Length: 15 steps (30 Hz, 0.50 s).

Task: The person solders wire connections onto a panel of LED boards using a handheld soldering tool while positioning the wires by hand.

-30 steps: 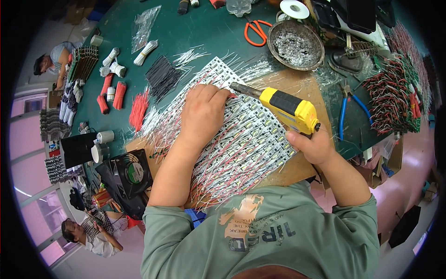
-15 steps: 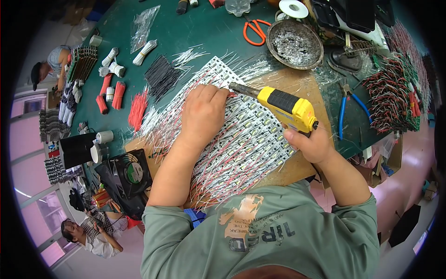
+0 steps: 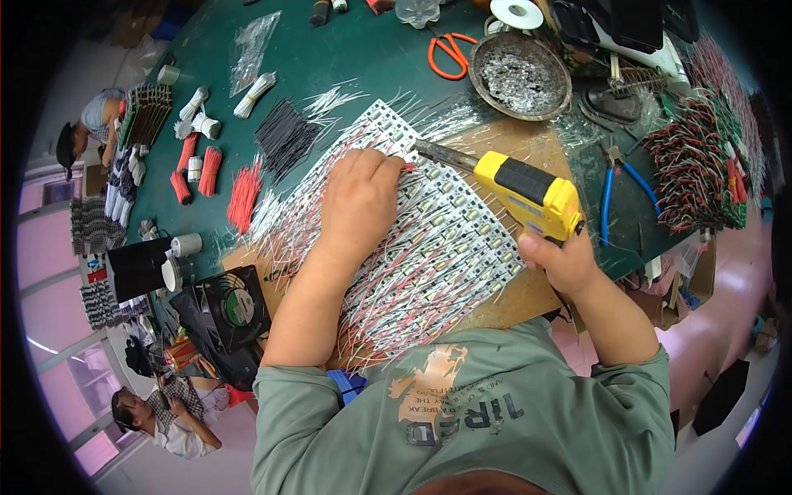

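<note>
My right hand (image 3: 563,257) grips a yellow and black gun-shaped soldering iron (image 3: 535,194). Its metal tip (image 3: 422,147) points left, onto the upper part of a white sheet of circuit boards (image 3: 469,219). Close by the tip, my left hand (image 3: 363,198) is closed over the boards, its fingers pinched at a short red wire (image 3: 408,167). Many red and white wires (image 3: 404,289) fan out from the boards toward me, covering much of them. The sheet rests on a brown board (image 3: 536,153).
Beyond the sheet lie black wires (image 3: 285,136), red wires (image 3: 244,196) and bundled white wires (image 3: 256,94). A round pan of metal scraps (image 3: 521,76), orange-handled scissors (image 3: 450,56) and blue-handled pliers (image 3: 609,194) lie at the far right. A black fan (image 3: 231,307) stands left; two other people sit farther left.
The soldering iron and my right hand have shifted slightly right and toward me, with the tip moving a little right. My left hand stays nearly in place.
</note>
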Tool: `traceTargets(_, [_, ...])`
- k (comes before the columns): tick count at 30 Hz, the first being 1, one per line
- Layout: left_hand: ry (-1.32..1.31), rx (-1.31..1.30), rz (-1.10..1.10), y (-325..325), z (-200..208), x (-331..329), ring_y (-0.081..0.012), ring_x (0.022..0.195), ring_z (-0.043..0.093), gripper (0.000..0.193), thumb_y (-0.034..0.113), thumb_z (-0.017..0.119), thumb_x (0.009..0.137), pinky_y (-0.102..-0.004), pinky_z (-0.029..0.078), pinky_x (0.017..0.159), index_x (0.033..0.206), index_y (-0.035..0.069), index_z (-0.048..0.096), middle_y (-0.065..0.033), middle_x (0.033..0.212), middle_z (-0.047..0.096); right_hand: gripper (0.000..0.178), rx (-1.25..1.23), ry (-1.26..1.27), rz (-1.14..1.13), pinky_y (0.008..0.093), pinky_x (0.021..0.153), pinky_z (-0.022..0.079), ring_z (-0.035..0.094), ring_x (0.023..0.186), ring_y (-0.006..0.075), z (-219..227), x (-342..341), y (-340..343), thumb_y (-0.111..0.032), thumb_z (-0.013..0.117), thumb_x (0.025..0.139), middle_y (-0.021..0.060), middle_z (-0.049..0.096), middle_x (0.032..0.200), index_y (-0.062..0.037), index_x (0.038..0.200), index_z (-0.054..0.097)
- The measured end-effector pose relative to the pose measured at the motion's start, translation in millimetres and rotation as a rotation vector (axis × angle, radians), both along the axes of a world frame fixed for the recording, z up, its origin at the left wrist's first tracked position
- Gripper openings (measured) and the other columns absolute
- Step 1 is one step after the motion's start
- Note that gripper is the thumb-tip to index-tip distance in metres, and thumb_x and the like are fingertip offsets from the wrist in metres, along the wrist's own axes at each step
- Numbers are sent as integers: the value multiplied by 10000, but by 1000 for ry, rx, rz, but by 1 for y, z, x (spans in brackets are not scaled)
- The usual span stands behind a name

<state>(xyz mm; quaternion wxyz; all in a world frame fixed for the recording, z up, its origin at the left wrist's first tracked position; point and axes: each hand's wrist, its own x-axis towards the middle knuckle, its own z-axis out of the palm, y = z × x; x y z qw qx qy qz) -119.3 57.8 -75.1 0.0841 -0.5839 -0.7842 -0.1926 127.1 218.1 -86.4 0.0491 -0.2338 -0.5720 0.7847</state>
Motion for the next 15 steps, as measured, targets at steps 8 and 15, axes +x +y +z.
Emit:
traceTargets(8, [-69, 9, 0, 0, 11, 9, -288, 818, 597, 137, 30, 704, 781, -398, 480, 731, 912, 68, 712, -81, 839, 622, 423, -40, 13, -59, 289, 834, 499, 607, 941, 110, 12, 8, -7, -138, 723, 867, 44, 654, 1056, 16, 1235, 582])
traceTargets(15, [-92, 22, -11, -4, 7, 15, -279, 782, 608, 141, 28, 700, 790, -389, 490, 686, 925, 68, 717, -76, 825, 629, 417, 25, 9, 27, 286, 853, 496, 609, 968, 111, 2, 16, -4, -136, 721, 868, 61, 656, 1080, 9, 1233, 584])
